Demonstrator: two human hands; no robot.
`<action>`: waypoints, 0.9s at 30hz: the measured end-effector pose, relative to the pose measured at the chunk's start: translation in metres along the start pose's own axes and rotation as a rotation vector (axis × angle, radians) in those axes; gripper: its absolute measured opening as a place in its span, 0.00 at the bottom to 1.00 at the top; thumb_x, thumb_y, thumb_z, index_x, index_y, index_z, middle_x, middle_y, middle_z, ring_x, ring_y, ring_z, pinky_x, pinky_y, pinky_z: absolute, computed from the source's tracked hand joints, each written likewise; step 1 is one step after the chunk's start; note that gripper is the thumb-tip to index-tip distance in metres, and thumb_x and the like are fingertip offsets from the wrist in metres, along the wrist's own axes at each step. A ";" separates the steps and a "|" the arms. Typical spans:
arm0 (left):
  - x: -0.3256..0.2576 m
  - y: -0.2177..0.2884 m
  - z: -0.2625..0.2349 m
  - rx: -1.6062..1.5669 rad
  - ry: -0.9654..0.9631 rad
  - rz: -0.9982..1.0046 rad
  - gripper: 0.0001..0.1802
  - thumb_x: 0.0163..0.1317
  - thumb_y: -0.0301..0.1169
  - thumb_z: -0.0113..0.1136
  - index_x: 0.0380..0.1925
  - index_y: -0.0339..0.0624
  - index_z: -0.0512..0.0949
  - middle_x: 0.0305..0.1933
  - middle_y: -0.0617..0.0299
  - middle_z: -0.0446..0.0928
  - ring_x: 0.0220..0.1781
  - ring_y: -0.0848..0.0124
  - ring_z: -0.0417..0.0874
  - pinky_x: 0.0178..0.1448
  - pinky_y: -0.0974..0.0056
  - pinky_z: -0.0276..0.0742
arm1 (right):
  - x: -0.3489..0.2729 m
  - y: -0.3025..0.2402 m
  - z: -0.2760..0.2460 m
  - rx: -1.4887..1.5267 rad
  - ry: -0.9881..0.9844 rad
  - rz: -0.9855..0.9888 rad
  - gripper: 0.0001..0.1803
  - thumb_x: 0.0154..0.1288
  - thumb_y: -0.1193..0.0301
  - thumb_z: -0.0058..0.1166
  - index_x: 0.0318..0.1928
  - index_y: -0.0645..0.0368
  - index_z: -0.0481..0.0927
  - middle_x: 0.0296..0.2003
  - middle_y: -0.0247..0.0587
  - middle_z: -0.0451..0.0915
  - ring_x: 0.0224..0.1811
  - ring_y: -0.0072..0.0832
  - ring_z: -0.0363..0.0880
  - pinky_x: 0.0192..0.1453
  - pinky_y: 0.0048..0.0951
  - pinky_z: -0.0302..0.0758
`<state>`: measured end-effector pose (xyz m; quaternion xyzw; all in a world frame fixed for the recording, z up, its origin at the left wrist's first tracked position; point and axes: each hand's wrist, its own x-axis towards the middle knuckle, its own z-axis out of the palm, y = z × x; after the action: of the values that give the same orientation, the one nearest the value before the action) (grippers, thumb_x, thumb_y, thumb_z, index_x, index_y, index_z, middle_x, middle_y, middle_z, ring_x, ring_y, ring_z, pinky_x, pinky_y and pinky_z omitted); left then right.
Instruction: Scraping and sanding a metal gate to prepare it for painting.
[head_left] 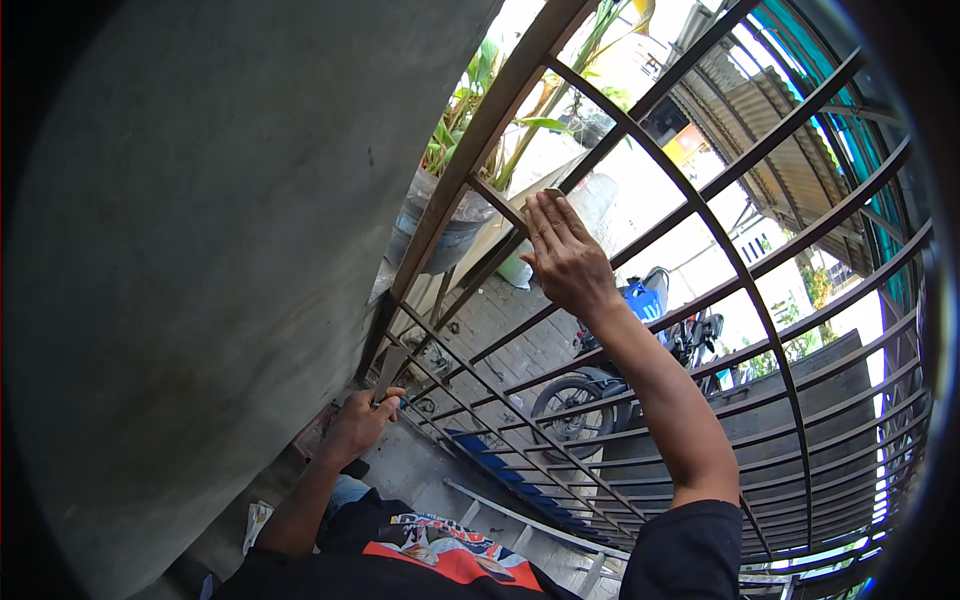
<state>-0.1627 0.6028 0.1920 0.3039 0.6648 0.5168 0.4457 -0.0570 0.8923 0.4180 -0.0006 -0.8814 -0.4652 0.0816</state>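
My left hand (362, 425) is closed round the handle of a flat-bladed scraper (390, 370), low beside the grey wall. The scraper's blade points up, close to the brown metal frame of a window grille (478, 150). Higher up, my right hand (568, 250) presses against a grille bar, its fingers straight and held together. A small tan edge shows past those fingertips; the fingers cover most of it, and I cannot tell what it is.
A grey wall (220, 230) fills the left side. Below the grille lies a metal ladder (520, 538). Beyond the bars are a potted plant (440, 225), a parked motorcycle (575, 408) and a corrugated roof (770, 130).
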 end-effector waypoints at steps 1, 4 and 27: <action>0.001 0.002 0.002 0.000 0.001 0.016 0.16 0.66 0.36 0.54 0.47 0.39 0.81 0.26 0.64 0.78 0.28 0.76 0.75 0.36 0.69 0.71 | 0.001 0.005 -0.004 0.015 -0.005 0.008 0.29 0.71 0.52 0.42 0.58 0.64 0.75 0.58 0.46 0.76 0.68 0.34 0.67 0.79 0.39 0.43; 0.003 -0.012 -0.002 0.037 0.011 -0.017 0.15 0.66 0.36 0.54 0.46 0.40 0.81 0.27 0.63 0.78 0.29 0.76 0.77 0.36 0.68 0.72 | 0.022 0.055 -0.023 -0.297 0.085 0.052 0.27 0.74 0.55 0.36 0.54 0.65 0.78 0.56 0.45 0.78 0.65 0.33 0.71 0.79 0.37 0.42; -0.004 -0.019 -0.038 -0.149 0.018 -0.068 0.16 0.68 0.38 0.51 0.50 0.44 0.79 0.27 0.68 0.74 0.20 0.81 0.68 0.22 0.71 0.67 | 0.073 0.003 -0.021 0.212 -0.515 0.069 0.32 0.75 0.58 0.31 0.14 0.53 0.76 0.12 0.39 0.72 0.19 0.35 0.74 0.58 0.40 0.68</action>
<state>-0.1940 0.5781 0.1772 0.2426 0.6384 0.5519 0.4786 -0.1260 0.8712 0.4430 -0.1404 -0.9164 -0.3516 -0.1298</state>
